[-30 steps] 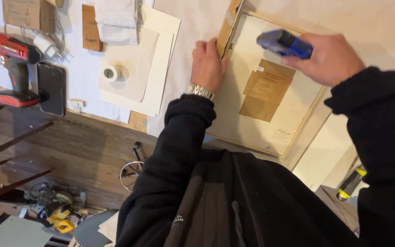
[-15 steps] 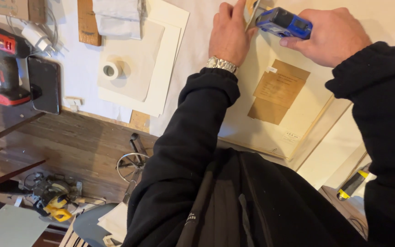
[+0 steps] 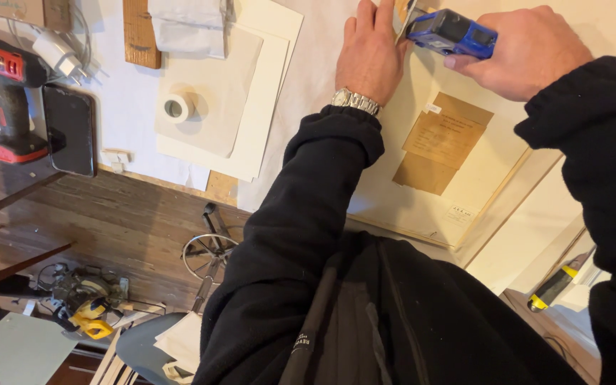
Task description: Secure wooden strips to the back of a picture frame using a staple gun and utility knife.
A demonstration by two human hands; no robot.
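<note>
Two hands at frame back: left hand pressed flat, fingers spread (holding nothing); right hand clamped around blue tool.

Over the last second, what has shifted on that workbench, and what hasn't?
The left hand slid from the framed board's side edge toward its far corner. The right hand, still gripping the blue tool, brought its nose to that same corner, beside the left fingers. The board, tape roll, red drill and phone lie as before.
</note>
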